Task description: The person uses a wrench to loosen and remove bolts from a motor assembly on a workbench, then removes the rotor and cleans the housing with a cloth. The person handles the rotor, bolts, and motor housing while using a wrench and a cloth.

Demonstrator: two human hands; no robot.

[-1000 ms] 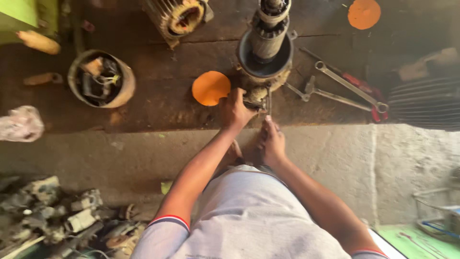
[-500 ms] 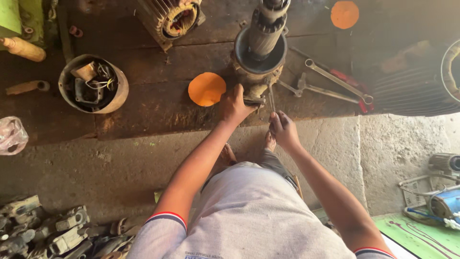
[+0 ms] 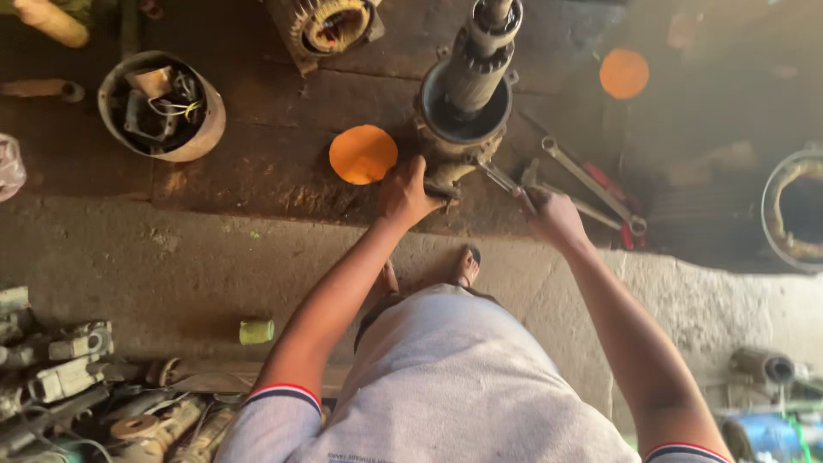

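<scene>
Two hands work on a pump standing on the floor.
The left hand [image 3: 405, 194] grips the pump [image 3: 463, 111] at its base, by an orange disc [image 3: 363, 154]. The right hand [image 3: 553, 216] holds a wrench [image 3: 500, 178] touching the pump's base.

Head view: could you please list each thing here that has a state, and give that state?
Motor: housing open, shaft upright.
Left hand: gripping the motor's base.
Right hand: closed around a wrench set against the motor's base.
Spanners: lying loose on the bench.
Bucket: upright, holding parts and wires.
Stator: lying on the bench, windings exposed.
</scene>
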